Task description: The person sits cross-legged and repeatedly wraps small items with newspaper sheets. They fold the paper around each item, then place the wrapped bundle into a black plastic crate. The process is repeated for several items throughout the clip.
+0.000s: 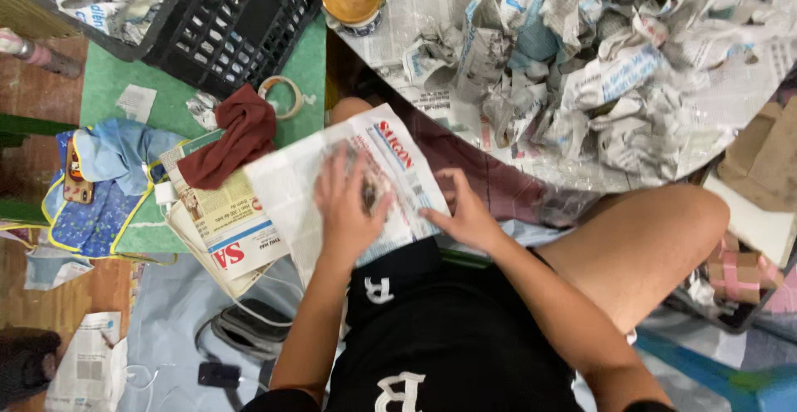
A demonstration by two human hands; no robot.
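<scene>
Newspaper sheet [349, 184] across lap, centre frame. Left hand [347, 204] flat on it, fingers spread wide, pressing, gripping nothing. Right hand [465, 213] at 3 o'clock of that, fingers curled, pinching sheet's edge. Newspaper stack [224, 225] at 9 o'clock under maroon cloth [237, 134]. Crumpled newspaper heap [598, 63] at 1 o'clock; black crate [241, 22] at 11 o'clock.

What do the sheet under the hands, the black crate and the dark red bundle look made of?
Sheet: thin matte newsprint, printed, creased. Black crate: likely rigid moulded plastic, lattice walls with a slight sheen. Dark red bundle: soft matte cloth, by its folds.
</scene>
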